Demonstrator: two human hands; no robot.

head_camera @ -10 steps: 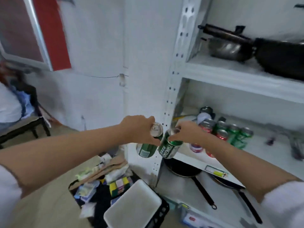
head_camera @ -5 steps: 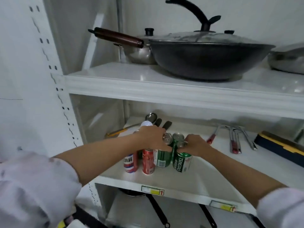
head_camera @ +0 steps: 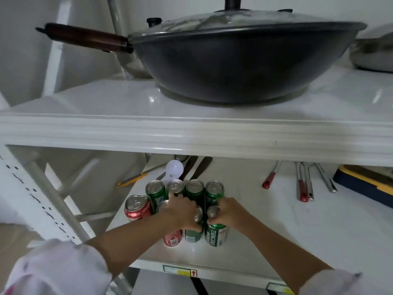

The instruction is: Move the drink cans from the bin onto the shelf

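Drink cans sit clustered upright on the lower shelf (head_camera: 265, 241), near its front left. Left hand (head_camera: 180, 211) fingers wrapped over the top of a green can (head_camera: 192, 236) in the front row, red can (head_camera: 172, 239) touching it on the left. Right hand (head_camera: 228, 213) fingers closed round the top of the Tsingtao can (head_camera: 215, 235), standing on the shelf. Four more cans behind, another red one (head_camera: 137, 207) at far left. Lidded wok (head_camera: 244, 60) on the shelf above; utensils (head_camera: 304, 182) lie further right.
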